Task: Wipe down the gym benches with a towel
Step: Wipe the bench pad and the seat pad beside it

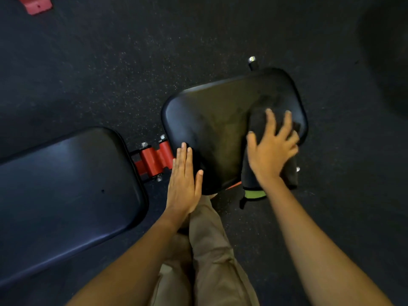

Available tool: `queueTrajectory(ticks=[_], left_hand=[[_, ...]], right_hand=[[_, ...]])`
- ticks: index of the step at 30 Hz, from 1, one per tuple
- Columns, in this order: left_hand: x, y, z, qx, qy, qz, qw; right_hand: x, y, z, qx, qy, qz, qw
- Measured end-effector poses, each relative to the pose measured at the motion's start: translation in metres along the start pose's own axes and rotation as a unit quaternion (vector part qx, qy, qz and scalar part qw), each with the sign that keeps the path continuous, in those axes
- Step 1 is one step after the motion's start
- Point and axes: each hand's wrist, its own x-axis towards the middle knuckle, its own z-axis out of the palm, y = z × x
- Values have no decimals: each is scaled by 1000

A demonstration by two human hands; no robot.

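Note:
A black padded seat pad [212, 124] of a gym bench lies in the middle of the view. A dark towel [254, 173] with a green trim is spread over the pad's near right part and hangs off its front edge. My right hand [271, 149] presses flat on the towel with its fingers spread. My left hand [184, 182] rests with straight fingers against the pad's near left corner. The longer back pad [66, 195] lies to the left, joined by a red hinge bracket [154, 160].
Dark speckled rubber floor [110, 62] surrounds the bench. A red metal foot [35, 4] shows at the top left. A chrome-tipped knob [252, 62] sticks out at the seat pad's far edge. My trouser leg [212, 250] stands right below the pad.

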Motion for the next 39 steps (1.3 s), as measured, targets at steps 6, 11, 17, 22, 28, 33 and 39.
queueTrajectory(ticks=[6, 11, 17, 22, 28, 33, 39], left_hand=[[24, 9, -3, -11, 12, 14, 1000], [47, 25, -2, 20, -16, 57, 998], [85, 50, 3, 47, -23, 84, 995], [114, 63, 2, 63, -14, 85, 994], [137, 69, 1, 98, -15, 83, 992], [139, 69, 5, 154, -25, 81, 984], [139, 68, 7, 166, -18, 84, 982]], right_hand=[[-69, 24, 12, -64, -38, -297, 952], [-31, 40, 1, -14, -34, -86, 996], [67, 13, -20, -21, -71, -5, 997], [63, 19, -18, -52, -59, -215, 973], [42, 76, -18, -2, -38, -150, 988], [110, 35, -23, -6, -64, -32, 997], [176, -26, -21, -60, -125, -158, 978]])
